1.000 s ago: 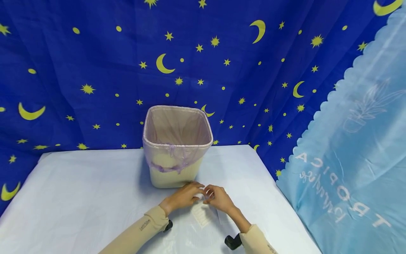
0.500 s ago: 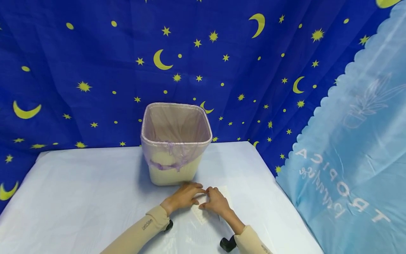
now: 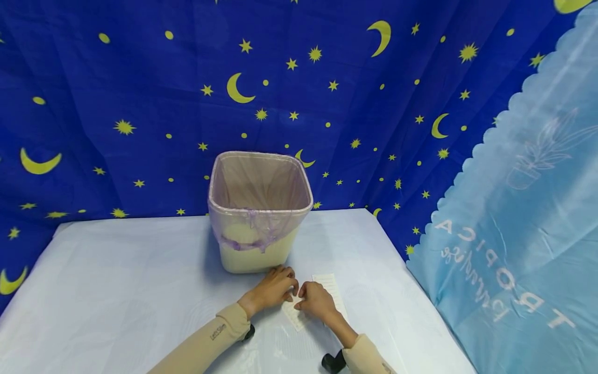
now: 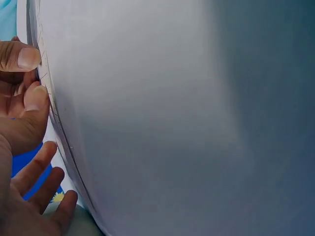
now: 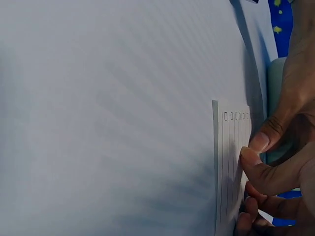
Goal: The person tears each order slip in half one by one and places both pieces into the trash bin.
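On the white table, a pale lined paper slip [image 3: 294,315] lies below the two hands, and another lined part or sheet of paper [image 3: 327,281] shows beyond the right hand. The left hand [image 3: 273,289] holds its thumb and index finger at the paper's edge; its other fingers are spread in the left wrist view. Close beside it, the right hand [image 3: 318,300] pinches the paper between thumb and fingers. The right wrist view shows a lined sheet with small checkboxes [image 5: 227,147] next to the thumbs. The exact contact is partly hidden by the fingers.
A cream waste bin [image 3: 254,259] with a purple liner [image 3: 252,228] stands just behind the left hand. Blue star-and-moon cloth [image 3: 140,93] hangs at the back, and light blue cloth [image 3: 523,218] at the right. The white tabletop [image 3: 117,291] stretches to the left.
The right hand has shifted slightly left and down beside the left hand. More of the lined paper beyond it has come into view. The left hand stays nearly in place.
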Available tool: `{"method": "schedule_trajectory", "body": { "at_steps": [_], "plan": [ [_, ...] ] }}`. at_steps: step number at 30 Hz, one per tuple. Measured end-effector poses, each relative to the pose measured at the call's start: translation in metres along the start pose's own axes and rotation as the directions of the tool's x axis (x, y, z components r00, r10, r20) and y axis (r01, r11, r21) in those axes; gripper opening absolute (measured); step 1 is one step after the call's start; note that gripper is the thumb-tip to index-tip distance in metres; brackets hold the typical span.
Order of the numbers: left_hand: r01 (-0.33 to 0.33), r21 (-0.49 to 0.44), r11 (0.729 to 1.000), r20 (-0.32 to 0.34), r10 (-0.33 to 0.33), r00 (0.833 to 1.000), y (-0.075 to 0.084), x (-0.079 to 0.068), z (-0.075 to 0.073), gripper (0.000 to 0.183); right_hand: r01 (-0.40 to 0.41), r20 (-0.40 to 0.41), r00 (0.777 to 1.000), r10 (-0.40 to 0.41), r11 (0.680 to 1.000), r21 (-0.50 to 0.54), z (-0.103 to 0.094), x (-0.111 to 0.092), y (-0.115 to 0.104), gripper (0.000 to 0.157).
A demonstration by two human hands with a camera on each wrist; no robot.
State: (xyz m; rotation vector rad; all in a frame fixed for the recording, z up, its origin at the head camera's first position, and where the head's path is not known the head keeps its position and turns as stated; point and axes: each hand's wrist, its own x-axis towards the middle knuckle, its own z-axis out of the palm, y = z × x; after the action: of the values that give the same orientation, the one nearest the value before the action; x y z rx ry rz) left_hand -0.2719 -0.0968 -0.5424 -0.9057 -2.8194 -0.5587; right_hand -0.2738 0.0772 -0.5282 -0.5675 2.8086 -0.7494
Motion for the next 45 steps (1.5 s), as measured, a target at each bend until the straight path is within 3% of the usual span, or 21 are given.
{"method": "schedule_trajectory", "body": {
  "at_steps": [5, 9, 16, 22, 25, 30, 35, 40, 45],
  "plan": [
    [-0.005, 0.050, 0.999, -0.002, 0.005, 1.000, 0.003, 0.000, 0.001, 0.027, 0.019, -0.030, 0.999, -0.019, 1.000, -0.016, 0.000, -0.001, 0.000, 0.029],
    [0.036, 0.052, 0.998, 0.035, -0.037, 0.999, 0.005, 0.002, -0.002, 0.039, 0.037, -0.049, 0.998, -0.039, 0.999, -0.026, 0.001, -0.002, 0.002, 0.033],
    [0.095, 0.069, 0.993, 0.078, -0.100, 0.992, 0.009, 0.002, -0.007, 0.030, 0.041, -0.055, 0.998, -0.042, 0.999, -0.012, 0.000, -0.004, 0.002, 0.043],
    [0.004, 0.077, 0.997, 0.058, -0.009, 0.998, 0.003, 0.002, -0.015, 0.028, 0.075, -0.065, 0.995, -0.079, 0.996, -0.053, 0.000, -0.007, 0.002, 0.026],
    [-0.048, 0.076, 0.996, 0.041, 0.045, 0.998, -0.001, 0.001, -0.021, 0.028, 0.096, -0.055, 0.994, -0.097, 0.995, -0.025, -0.001, -0.007, 0.001, 0.017],
    [-0.064, 0.075, 0.995, 0.066, 0.059, 0.996, -0.002, -0.002, -0.029, 0.027, 0.110, -0.009, 0.994, -0.110, 0.994, -0.004, -0.005, -0.005, 0.000, 0.014],
    [-0.038, 0.078, 0.996, 0.141, 0.026, 0.990, 0.000, -0.006, -0.037, 0.025, 0.158, 0.068, 0.986, -0.155, 0.986, -0.048, -0.010, -0.005, -0.007, 0.011],
    [0.024, 0.067, 0.997, 0.245, -0.040, 0.969, 0.006, -0.016, -0.056, 0.028, 0.244, 0.136, 0.964, -0.230, 0.965, -0.093, -0.012, -0.007, -0.019, 0.012],
    [0.095, 0.038, 0.995, 0.255, -0.101, 0.962, 0.004, -0.031, -0.071, 0.032, 0.324, 0.143, 0.943, -0.301, 0.928, -0.183, -0.017, -0.010, -0.038, 0.014]
  ]
}}
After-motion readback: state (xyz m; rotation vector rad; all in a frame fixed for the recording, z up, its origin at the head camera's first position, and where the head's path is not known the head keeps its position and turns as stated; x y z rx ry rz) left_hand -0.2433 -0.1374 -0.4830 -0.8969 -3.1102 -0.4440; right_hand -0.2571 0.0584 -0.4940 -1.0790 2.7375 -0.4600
